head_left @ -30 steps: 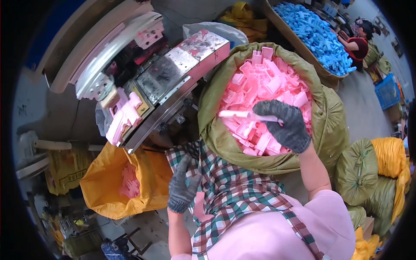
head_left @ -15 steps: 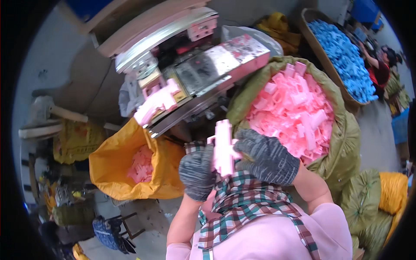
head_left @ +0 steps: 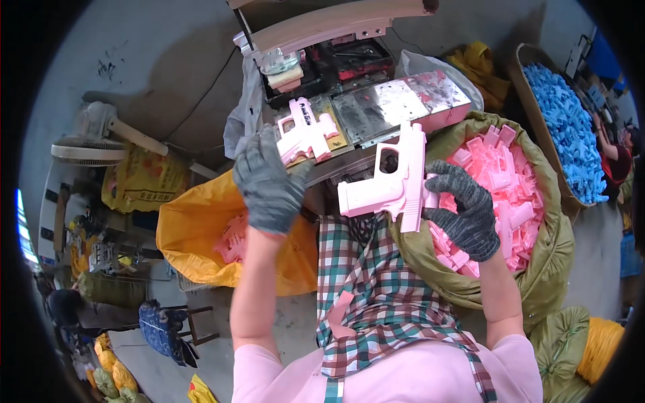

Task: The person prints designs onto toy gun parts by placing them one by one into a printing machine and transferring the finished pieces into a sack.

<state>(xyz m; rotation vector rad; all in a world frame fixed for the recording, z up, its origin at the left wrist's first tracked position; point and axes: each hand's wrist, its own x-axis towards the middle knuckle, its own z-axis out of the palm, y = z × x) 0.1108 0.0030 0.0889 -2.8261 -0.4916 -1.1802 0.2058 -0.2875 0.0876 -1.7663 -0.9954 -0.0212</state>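
Both my hands wear grey knit gloves. My right hand (head_left: 463,209) pinches a pink plastic toy pistol (head_left: 396,180) by one end, holding it in the air in front of the machine. A second pink toy pistol (head_left: 309,134), with dark printing on its side, rests on the yellowish fixture (head_left: 341,138) of a printing machine (head_left: 376,111). My left hand (head_left: 269,185) is just beside that second pistol with fingers stretched out and thumb apart; whether it touches the pistol I cannot tell.
An olive sack (head_left: 561,248) full of pink parts stands at the right, and an orange sack (head_left: 195,221) with some pink pieces at the left. Farther right are a bin of blue parts (head_left: 564,134) and a co-worker (head_left: 618,161). A white fan (head_left: 94,134) stands at the far left.
My hands have moved apart from around one pink toy pistol. The left has gone up to the machine, while the right now holds a pistol alone. The view has shifted.
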